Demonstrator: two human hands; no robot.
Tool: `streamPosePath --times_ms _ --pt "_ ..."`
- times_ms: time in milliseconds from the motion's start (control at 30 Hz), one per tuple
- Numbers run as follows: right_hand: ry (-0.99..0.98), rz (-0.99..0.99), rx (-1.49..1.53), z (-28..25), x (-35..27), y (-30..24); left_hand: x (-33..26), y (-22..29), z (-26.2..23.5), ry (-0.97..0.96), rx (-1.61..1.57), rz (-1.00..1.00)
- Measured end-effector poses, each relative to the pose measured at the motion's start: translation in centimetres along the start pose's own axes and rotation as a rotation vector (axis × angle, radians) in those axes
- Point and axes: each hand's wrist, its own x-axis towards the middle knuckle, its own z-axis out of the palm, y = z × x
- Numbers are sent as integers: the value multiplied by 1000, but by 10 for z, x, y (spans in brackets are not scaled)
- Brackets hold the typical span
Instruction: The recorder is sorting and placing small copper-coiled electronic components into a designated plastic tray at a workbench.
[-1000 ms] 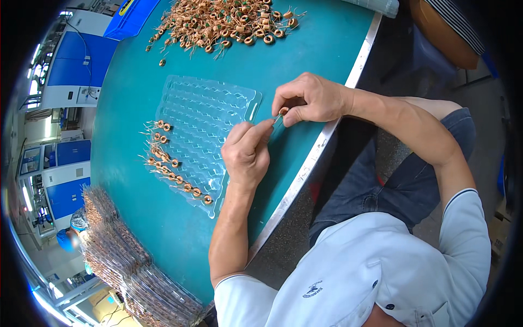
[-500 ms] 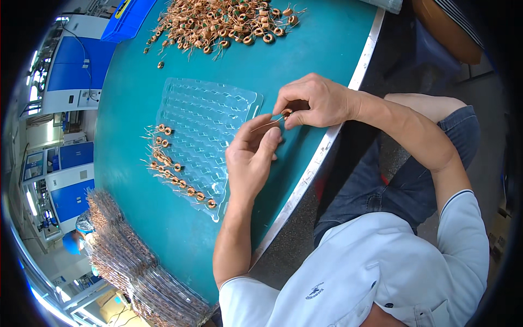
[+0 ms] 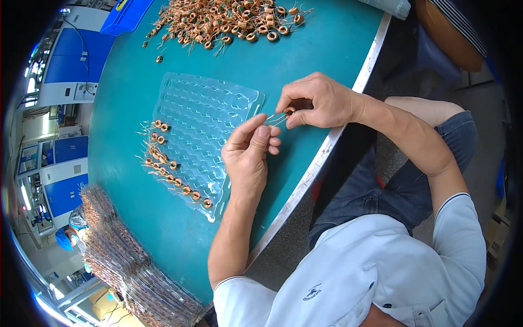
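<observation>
A small ring coil wound in copper wire [image 3: 289, 111] is pinched between the thumb and forefinger of my right hand [image 3: 321, 103]. Its thin wire leads stretch toward my left hand [image 3: 246, 155], whose thumb and forefinger close around their ends. Both hands are above the table, just off the right side of a clear plastic blister tray [image 3: 204, 109]. Similar coils [image 3: 173, 164] sit along the tray's left and lower left edge, leads pointing outward. The rest of the tray's visible pockets hold no coils.
A large heap of loose copper coils [image 3: 229, 22] covers the far part of the green table [image 3: 131, 98]. One stray coil [image 3: 159, 59] lies apart. A blue bin [image 3: 126, 16] stands far left; stacked filled trays [image 3: 136, 261] rise at near left. Another person's arm [image 3: 449, 32] shows far right.
My left thumb and forefinger have come closer together at the coil's leads. The coil has turned slightly in my right fingers. The whole view has shifted a little.
</observation>
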Motion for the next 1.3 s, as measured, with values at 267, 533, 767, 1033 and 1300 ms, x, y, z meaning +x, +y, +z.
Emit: streamPosePath --times_ms 267,533,767,1033,1300 --pt "-44 -87 -60 4 2 5 0 2 9 42 446 39" --pt "-63 -113 -58 7 2 5 6 7 3 45 942 361" --pt "-87 -104 -75 6 1 2 4 16 3 -22 1096 330" --pt "-65 -92 -27 4 1 -2 2 20 -1 -26 665 -74" --pt "-86 -52 30 1 1 -6 -2 20 0 -26 423 -123"
